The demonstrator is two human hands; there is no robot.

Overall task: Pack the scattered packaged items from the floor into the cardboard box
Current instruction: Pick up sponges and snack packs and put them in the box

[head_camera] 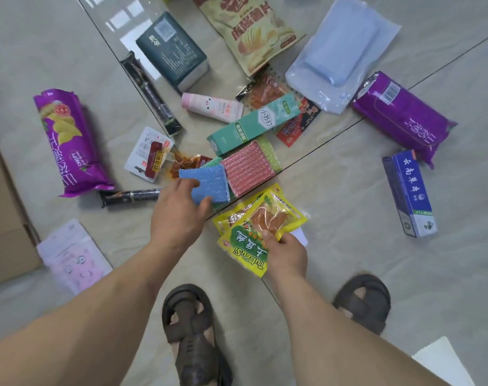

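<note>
**Both hands loading up from the floor pile**

The cardboard box (pixel 3 218) sits at the far left edge, partly out of view. The left hand (pixel 178 215) grips a blue scrub pad (pixel 203 182) at its near edge, thumb under, fingers over. The right hand (pixel 286 253) pinches two yellow snack packets (pixel 254 232) together. Best to lift the pad clear of the pink pad (pixel 248 171) touching it, keep the slippery packets fanned but firmly pinched, then carry both left to the box. Many packages lie scattered on glossy pale floor tiles (pixel 348 246) reflecting window light.
</note>
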